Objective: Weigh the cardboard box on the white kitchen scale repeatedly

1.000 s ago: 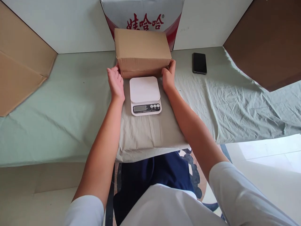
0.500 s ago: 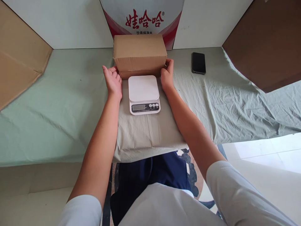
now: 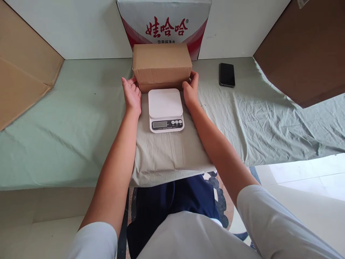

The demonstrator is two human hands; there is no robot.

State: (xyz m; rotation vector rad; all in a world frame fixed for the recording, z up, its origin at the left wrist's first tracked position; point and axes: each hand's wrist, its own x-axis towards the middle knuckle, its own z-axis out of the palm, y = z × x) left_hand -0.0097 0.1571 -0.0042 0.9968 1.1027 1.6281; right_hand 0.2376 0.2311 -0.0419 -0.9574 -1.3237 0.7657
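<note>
Head view. The left hand [image 3: 132, 95] and the right hand [image 3: 191, 91] are set flat against the two lower front corners of a closed cardboard box [image 3: 162, 64], one to each side, fingers spread along the cardboard rather than curled under it; each is wide and presses the box without closing round it. The box stands on the cloth-covered counter [image 3: 81, 118], just behind a white kitchen scale [image 3: 165, 109] and in front of a printed carton [image 3: 164, 25] that leans at the wall; whether the box touches the scale's rear edge cannot be told. To handle the box well from this grip, the palms would best press inward evenly, so that it rises level and does not pivot on one corner, and it should clear the scale's platform before any lowering, since a dragged edge could shove the light scale on the loose cloth. Count: one plain cardboard box, one scale with one display and three buttons, one printed carton, one dark phone [image 3: 226, 74] lying well to the right, two flattened cardboard sheets, at the left [image 3: 24, 68] and at the right [image 3: 307, 50].
</note>
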